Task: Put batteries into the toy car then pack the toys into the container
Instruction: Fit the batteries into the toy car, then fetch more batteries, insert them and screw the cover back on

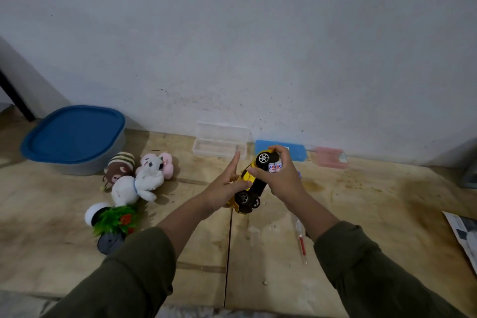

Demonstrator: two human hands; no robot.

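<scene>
A yellow toy car [254, 183] is held upside down above the wooden floor, its black underside and wheels facing me. My left hand [227, 186] supports its side from the left, with the fingers partly stretched out. My right hand [280, 178] grips the car from the right and presses white batteries [275, 167] with red and blue lettering into the underside. A grey container with a blue lid [73, 137] stands at the far left by the wall. Soft toys lie beside it: a brown striped one [120, 166], a pink one [167, 165], a white one [140, 184].
A green plastic plant toy [114, 219] and a dark disc [109, 242] lie near my left sleeve. A clear open case [219, 143], a blue case [296, 152] and a pink case [329, 157] sit along the wall. A red pen [300, 240] lies on the floor; papers [464, 235] at right.
</scene>
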